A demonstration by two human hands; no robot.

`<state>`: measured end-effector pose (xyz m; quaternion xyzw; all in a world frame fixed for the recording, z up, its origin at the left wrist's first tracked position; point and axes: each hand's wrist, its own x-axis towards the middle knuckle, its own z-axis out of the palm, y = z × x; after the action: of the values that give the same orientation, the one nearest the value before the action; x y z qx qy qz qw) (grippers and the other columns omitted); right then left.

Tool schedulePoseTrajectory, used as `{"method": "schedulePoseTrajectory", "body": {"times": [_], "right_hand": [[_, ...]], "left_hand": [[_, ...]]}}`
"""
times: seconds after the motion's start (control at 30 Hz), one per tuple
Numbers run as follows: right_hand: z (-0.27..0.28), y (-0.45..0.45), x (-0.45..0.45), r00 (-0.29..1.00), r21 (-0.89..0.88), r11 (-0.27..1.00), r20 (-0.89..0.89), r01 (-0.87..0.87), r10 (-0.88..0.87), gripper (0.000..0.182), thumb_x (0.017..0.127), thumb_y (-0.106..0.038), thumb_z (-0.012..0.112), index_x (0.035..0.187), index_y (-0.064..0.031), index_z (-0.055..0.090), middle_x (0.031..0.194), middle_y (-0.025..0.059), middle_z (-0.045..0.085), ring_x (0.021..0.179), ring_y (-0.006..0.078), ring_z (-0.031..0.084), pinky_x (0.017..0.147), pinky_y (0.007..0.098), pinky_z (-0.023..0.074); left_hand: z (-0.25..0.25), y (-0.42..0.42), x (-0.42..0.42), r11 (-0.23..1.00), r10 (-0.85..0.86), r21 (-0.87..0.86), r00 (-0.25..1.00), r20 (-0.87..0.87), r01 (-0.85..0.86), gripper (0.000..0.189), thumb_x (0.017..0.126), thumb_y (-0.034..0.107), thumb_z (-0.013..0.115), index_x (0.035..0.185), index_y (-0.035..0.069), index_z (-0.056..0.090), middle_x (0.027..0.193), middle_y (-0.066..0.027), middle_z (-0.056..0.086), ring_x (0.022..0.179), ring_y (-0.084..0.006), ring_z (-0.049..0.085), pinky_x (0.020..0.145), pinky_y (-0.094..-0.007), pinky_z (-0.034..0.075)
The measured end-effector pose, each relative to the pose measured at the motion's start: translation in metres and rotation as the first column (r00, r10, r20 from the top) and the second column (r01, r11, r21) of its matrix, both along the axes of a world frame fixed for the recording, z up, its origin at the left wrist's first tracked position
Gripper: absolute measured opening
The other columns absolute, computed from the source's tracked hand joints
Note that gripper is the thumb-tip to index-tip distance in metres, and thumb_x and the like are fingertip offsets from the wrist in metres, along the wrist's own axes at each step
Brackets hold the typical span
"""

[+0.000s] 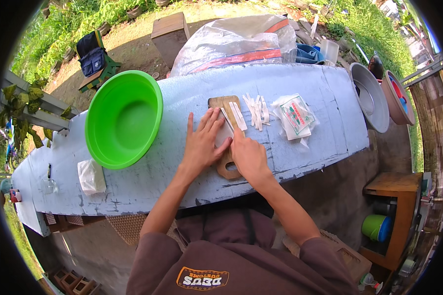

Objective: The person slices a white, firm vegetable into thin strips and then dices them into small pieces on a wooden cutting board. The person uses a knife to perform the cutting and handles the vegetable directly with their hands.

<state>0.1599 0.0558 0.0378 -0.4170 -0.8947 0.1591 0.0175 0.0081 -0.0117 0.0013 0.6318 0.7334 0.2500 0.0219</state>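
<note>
A wooden cutting board [224, 101] with a slot at its near end lies before me. My left hand [205, 142] is laid flat on it with fingers apart, pressing on a white sheet-like piece [223, 137]. My right hand [250, 155] grips a knife [227, 118], its thin blade along the right side of that piece; the handle is mostly hidden in my fist. Right of the blade, cut white strips [238, 116] rest on the board. More loose strips [256, 110] lie beside it, and a printed clear plastic packet [295, 116] with white contents sits farther right.
A large green basin [127, 121] stands left of the board, near a white plastic-wrapped bundle [91, 177] and a clear glass [50, 186]. A big white sack [236, 44] sits beyond the worn blue table [192, 188]. Grey basin [369, 97] stands past the right end.
</note>
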Motion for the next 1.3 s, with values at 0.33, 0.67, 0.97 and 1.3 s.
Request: {"method": "schedulePoseTrajectory", "body": {"times": [0.33, 0.67, 0.97, 1.3], "right_hand": [[0.0, -0.02, 0.027, 1.0, 0.04, 0.999, 0.005, 0.014, -0.014, 0.018, 0.104, -0.021, 0.059, 0.109, -0.0038, 0.054, 0.072, 0.0206, 0.072, 0.07, 0.0398, 0.075, 0.062, 0.0508, 0.0606], [0.001, -0.036, 0.051, 1.0, 0.04, 0.999, 0.015, 0.003, -0.003, 0.019, 0.103, -0.022, 0.061, 0.108, -0.0048, 0.054, 0.071, 0.019, 0.072, 0.068, 0.0389, 0.074, 0.061, 0.0497, 0.06], [0.013, -0.05, 0.065, 0.998, 0.024, 0.999, 0.038, 0.043, -0.044, 0.02, 0.104, -0.024, 0.06, 0.106, -0.0058, 0.053, 0.07, 0.0181, 0.071, 0.067, 0.0391, 0.074, 0.06, 0.0494, 0.0593], [0.004, -0.004, 0.034, 0.994, 0.064, 0.993, -0.045, 0.1, -0.097, 0.022, 0.108, -0.028, 0.053, 0.103, -0.0059, 0.056, 0.071, 0.0202, 0.071, 0.069, 0.0412, 0.074, 0.062, 0.0521, 0.0586]], "left_hand": [[0.001, 0.0, 0.001, 1.0, 0.01, -0.027, 1.0, -0.003, -0.011, 0.059, 0.094, 0.045, 0.067, 0.139, 0.007, 0.062, 0.166, -0.0096, 0.043, 0.157, -0.0226, 0.033, 0.13, -0.0607, 0.005], [0.005, 0.0, 0.003, 0.998, 0.016, -0.062, 0.999, -0.041, -0.018, 0.061, 0.096, 0.047, 0.066, 0.142, 0.008, 0.058, 0.167, -0.0112, 0.041, 0.158, -0.0249, 0.032, 0.13, -0.061, 0.007], [-0.005, -0.001, 0.0, 1.0, 0.008, -0.005, 1.0, -0.017, -0.008, 0.057, 0.098, 0.044, 0.065, 0.141, 0.007, 0.06, 0.166, -0.0114, 0.042, 0.157, -0.026, 0.032, 0.13, -0.0601, 0.007], [-0.003, -0.004, -0.01, 0.997, -0.07, 0.04, 0.988, 0.14, 0.065, 0.044, 0.099, 0.035, 0.068, 0.134, 0.009, 0.063, 0.163, -0.0123, 0.045, 0.156, -0.0279, 0.034, 0.13, -0.0555, 0.013]]}}
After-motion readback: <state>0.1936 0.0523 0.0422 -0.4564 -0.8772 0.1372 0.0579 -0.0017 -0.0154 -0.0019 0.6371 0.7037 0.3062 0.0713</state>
